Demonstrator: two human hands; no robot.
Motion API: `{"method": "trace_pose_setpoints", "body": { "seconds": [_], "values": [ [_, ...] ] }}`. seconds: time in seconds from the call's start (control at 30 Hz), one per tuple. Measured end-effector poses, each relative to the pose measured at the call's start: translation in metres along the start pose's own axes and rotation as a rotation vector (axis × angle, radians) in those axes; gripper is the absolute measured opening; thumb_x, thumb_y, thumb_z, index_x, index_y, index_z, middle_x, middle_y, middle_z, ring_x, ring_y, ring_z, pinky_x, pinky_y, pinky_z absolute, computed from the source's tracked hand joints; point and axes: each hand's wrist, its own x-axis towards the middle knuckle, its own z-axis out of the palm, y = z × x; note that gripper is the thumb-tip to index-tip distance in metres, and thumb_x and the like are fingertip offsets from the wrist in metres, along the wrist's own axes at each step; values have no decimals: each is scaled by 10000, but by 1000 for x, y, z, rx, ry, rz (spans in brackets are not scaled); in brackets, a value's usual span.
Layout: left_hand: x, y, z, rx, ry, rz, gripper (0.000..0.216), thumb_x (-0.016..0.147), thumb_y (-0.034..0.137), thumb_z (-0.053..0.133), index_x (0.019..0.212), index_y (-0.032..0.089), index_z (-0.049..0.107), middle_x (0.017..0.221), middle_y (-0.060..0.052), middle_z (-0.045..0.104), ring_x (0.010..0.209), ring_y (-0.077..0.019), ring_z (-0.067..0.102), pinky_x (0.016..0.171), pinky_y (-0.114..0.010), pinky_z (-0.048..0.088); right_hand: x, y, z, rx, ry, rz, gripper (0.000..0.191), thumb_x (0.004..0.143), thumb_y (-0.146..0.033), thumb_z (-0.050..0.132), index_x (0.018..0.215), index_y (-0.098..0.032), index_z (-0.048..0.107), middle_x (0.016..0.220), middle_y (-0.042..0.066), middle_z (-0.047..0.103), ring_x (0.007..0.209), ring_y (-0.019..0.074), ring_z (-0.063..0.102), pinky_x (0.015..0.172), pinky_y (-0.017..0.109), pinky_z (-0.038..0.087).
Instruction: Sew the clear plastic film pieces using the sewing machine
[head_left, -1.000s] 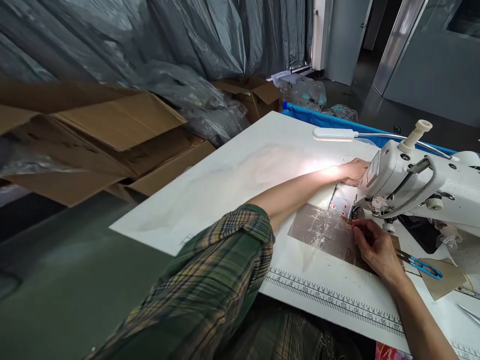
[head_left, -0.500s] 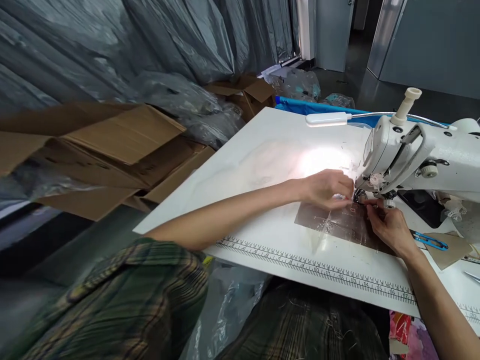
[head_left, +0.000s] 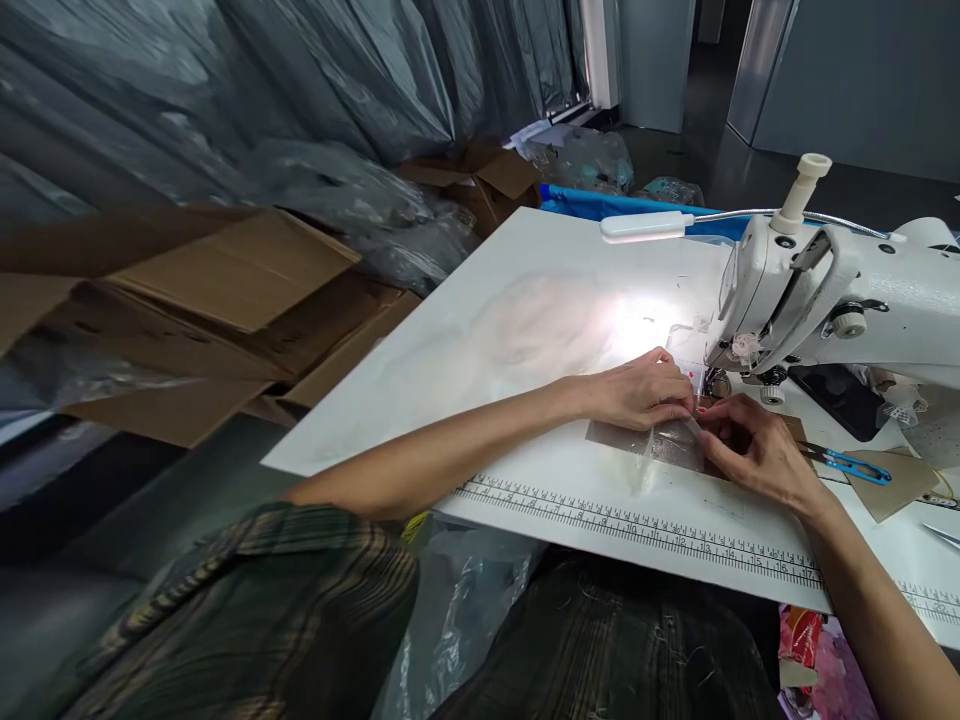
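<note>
My left hand (head_left: 641, 392) rests on a clear plastic sheet (head_left: 660, 445) that lies over a brown piece on the white table (head_left: 525, 330), its fingers pinched at the sheet's edge near the needle. My right hand (head_left: 750, 450) is curled on the same sheet just to the right, fingertips meeting those of the left. Both sit directly in front of the white sewing machine (head_left: 825, 300), under its presser foot (head_left: 716, 383). The lamp (head_left: 641, 227) lights the spot.
Blue-handled snips (head_left: 847, 463) and a tan fabric piece (head_left: 892, 480) lie right of my right hand. A printed ruler (head_left: 645, 525) runs along the table's front edge. Open cardboard boxes (head_left: 217, 300) and grey plastic sheeting (head_left: 337, 110) stand to the left.
My left hand came back from behind the machine head to the sheet in front of the needle. Both hands then drew the sheet slightly toward me, and the view shifted.
</note>
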Motion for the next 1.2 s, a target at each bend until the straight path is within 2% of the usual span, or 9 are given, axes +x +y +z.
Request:
{"method": "trace_pose_setpoints", "body": {
  "seconds": [0.2,0.33,0.43,0.6,0.7,0.8,0.9,1.03,1.2],
  "values": [
    [-4,8,-8,-107,23,-33,178,974,287,524,923,201,671,847,-11,743,785,-129,661,855,-306,442,-1,-10,8,158,-59,67,247,872,-437,524,800,-209,589,627,-7,583,564,127,517,543,269,394],
    [-13,6,-24,-355,60,-243,187,900,353,624,909,181,698,871,-27,748,794,-120,673,706,-222,478,-1,-9,11,436,-202,265,319,871,-528,511,793,-221,545,607,2,620,508,129,545,480,261,392],
    [-10,3,-35,-313,17,-331,181,880,334,635,889,171,713,810,-9,728,713,-106,641,631,-201,443,0,-12,15,400,-258,330,271,900,-469,479,804,-224,540,641,29,664,544,158,620,488,264,410],
    [27,-15,-31,185,-105,-255,79,836,245,684,822,183,730,735,-3,676,625,-118,569,601,-241,363,1,-23,24,-305,-41,189,170,900,-347,563,945,-201,635,793,77,698,707,219,660,565,284,409],
    [46,-29,-23,323,-103,-226,179,816,335,732,894,174,732,831,-42,688,679,-157,589,622,-268,381,-1,-22,26,-472,12,85,248,925,-350,564,1109,-214,660,1045,124,686,848,244,674,591,286,434],
    [43,-33,-17,465,69,-193,335,790,405,774,982,139,705,1065,-129,675,876,-233,614,756,-332,439,-3,-12,24,-487,8,68,286,956,-327,492,1137,-230,691,1067,124,662,878,248,670,617,305,473],
    [20,-22,-12,436,208,-67,192,926,343,634,947,159,685,1048,-109,686,903,-208,612,807,-349,456,-2,0,19,-395,-5,46,339,928,-258,464,1174,-248,698,1061,112,653,889,244,663,679,339,517],
    [-17,-1,-5,98,90,185,161,967,312,580,963,191,686,997,-53,716,868,-143,642,789,-282,493,1,9,12,-277,-49,27,394,875,-210,452,1161,-259,719,1019,85,664,853,214,656,749,360,544],
    [-28,9,14,163,120,141,236,1004,234,497,884,196,698,932,-47,734,804,-128,639,761,-284,494,0,6,12,-298,-16,31,407,871,-200,438,1155,-245,725,1014,85,669,844,204,649,757,358,553]
  ]
}}
